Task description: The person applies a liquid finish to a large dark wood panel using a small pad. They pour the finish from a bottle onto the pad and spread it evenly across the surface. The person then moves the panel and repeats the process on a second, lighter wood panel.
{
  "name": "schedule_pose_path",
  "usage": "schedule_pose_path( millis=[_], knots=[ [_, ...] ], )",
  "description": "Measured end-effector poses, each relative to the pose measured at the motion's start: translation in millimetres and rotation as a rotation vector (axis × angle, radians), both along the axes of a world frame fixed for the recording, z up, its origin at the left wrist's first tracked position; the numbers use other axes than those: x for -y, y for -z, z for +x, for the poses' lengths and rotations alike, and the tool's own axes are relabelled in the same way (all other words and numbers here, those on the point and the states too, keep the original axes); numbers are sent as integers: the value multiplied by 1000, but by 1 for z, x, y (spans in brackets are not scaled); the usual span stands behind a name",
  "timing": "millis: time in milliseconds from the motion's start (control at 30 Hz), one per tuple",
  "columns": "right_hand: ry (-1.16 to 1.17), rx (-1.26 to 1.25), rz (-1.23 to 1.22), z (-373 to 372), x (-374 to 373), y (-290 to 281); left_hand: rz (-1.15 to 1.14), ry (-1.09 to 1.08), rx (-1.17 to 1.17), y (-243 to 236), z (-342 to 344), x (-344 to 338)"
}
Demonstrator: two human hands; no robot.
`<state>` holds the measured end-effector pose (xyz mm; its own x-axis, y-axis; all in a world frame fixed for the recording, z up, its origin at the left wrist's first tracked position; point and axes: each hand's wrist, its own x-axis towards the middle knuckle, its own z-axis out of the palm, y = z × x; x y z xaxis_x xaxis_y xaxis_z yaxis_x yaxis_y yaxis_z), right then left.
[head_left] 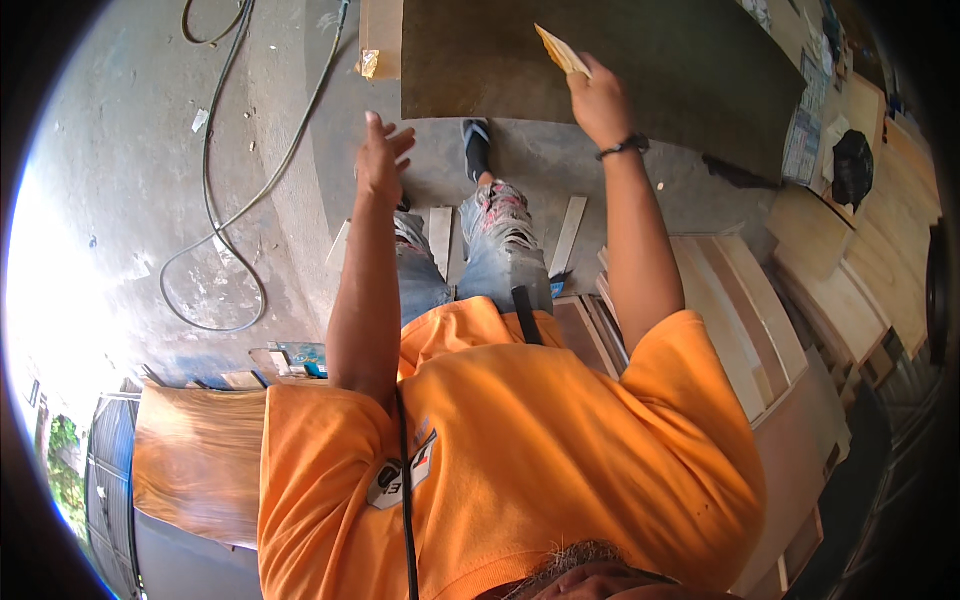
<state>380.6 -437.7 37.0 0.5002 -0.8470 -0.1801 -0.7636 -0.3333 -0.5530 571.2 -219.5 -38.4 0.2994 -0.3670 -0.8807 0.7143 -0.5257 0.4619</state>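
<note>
My right hand (602, 103) grips a folded yellowish sheet (562, 50) that looks like sandpaper, its free end pointing up and to the left. Below it lies a broad dark brown panel (480, 75) with a smooth surface; whether the sheet touches the panel I cannot tell. My left hand (383, 158) is raised just off the panel's near left corner, fingers apart, with nothing in it. A small crumpled gold-coloured scrap (369, 64) sits on a light brown strip beside the panel's left edge.
A looped hose or cable (262, 190) lies over the concrete floor on the left. Stacked wooden boards (735, 310) stand at the right, with a black bag (852, 168) farther out. Narrow strips (567, 235) lie by my legs. A glossy wood-grain panel (200, 465) is at the lower left.
</note>
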Motion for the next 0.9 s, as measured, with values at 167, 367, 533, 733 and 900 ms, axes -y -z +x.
schedule_pose_path(
  millis=[167, 367, 533, 733, 900],
  knots=[
    [-376, -322, -310, 47, -34, 94, -59, -253, -82, 28, -15, -1],
    [-175, -255, -184, 68, -31, 107, -27, -365, -19, 40, -7, -21],
    [-164, -371, -50, 89, -31, 117, 56, -338, 182, 50, 8, -28],
    [-270, -308, -19, 110, -52, 117, 101, -193, 180, 44, 20, -26],
    [-378, -223, -27, 116, -79, 124, 71, -95, 115, 39, 29, -24]
  ],
)
